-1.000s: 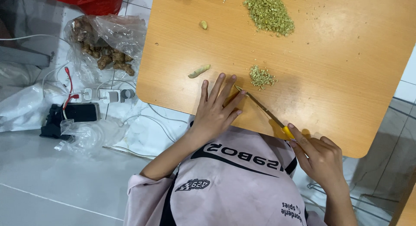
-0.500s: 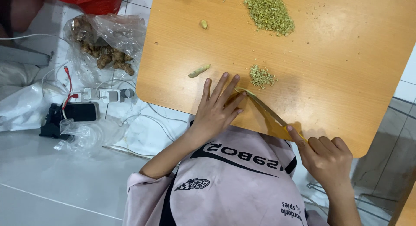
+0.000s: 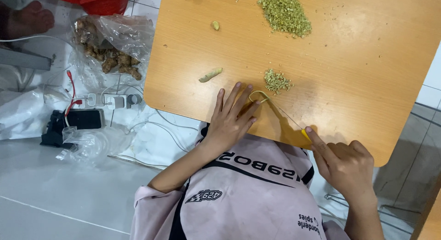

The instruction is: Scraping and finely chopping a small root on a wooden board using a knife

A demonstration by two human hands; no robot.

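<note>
From where I watch, far left on the floor lie one dark device [image 3: 73, 122] with a red cable, one clear plastic bag of brown knobbly roots [image 3: 110, 51] and one white charger block [image 3: 112, 101]. One wooden counter [image 3: 367, 83] fills the upper right. On it I count two whole pale root pieces: a small one [image 3: 215, 25] near the top and a longer one [image 3: 210, 75] below it. There are two heaps of chopped greenish bits, one large heap [image 3: 285, 12] at the top and one small heap [image 3: 276, 80] lower down. My left hand [image 3: 229, 118] lies flat with its fingers [image 3: 239, 100] spread, pressing a thin yellowish piece [image 3: 258, 95] onto the counter, just beside the small heap. One knife [image 3: 287, 116] runs from that piece to my right hand [image 3: 347, 164], whose fingers are closed round its yellow handle, the forefinger stretched along it.
</note>
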